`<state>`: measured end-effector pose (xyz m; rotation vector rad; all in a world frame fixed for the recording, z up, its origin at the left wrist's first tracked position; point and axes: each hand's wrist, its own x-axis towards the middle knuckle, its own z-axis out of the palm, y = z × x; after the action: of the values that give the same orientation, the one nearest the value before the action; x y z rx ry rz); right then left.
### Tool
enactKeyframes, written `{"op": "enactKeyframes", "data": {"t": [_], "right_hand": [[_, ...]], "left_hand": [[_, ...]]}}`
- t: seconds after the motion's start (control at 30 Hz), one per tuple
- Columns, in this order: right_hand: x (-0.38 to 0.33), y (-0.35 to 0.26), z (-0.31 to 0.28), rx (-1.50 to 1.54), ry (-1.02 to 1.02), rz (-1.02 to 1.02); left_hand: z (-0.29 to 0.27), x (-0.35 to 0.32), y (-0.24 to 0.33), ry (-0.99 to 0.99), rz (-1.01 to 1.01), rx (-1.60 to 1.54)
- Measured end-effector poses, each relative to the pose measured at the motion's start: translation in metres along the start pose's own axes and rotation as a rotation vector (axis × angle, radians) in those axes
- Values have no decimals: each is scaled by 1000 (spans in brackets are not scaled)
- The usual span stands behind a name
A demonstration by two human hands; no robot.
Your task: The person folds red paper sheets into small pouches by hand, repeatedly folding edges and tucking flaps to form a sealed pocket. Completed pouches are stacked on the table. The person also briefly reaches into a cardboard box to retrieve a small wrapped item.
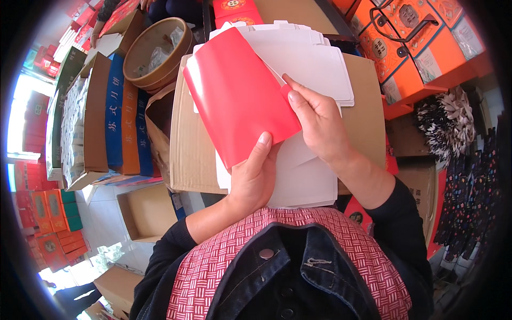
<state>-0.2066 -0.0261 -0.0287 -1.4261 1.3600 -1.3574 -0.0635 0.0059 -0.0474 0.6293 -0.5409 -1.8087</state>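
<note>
A glossy red card sheet point(234, 98) is tilted in front of me, held between both hands. My left hand point(253, 178) grips its lower edge, with the thumb on the red face and the fingers behind. My right hand point(322, 120) pinches a narrow flap at the right edge between thumb and fingers. Along that edge a strip of white underside shows. Beneath the sheet lie flat white card blanks point(306, 64), stacked on a brown cardboard box point(184, 165). More white card point(306, 181) sticks out below my hands.
To the left stand a round brown tub point(136, 66) holding clear plastic and a carton point(90, 122) packed with white pieces. An open shallow box point(136, 213) sits on the floor. Orange gift boxes point(410, 48) are piled at right, above dark bunched cords point(464, 197). Another person's hand point(94, 38) appears far left.
</note>
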Motion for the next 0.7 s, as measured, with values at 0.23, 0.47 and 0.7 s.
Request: {"op": "enactKeyframes", "data": {"t": [0.23,0.47,0.7], "right_hand": [[-1,-8,9,46,49,3],[-12,-19,10,27,-25,-11],[-25,-21,10,-61,-34,-156]], "left_hand": [[3,0,0,1,17,-5],[5,2,0,19,-2,-9],[6,1,-1,35,2,-12]]}}
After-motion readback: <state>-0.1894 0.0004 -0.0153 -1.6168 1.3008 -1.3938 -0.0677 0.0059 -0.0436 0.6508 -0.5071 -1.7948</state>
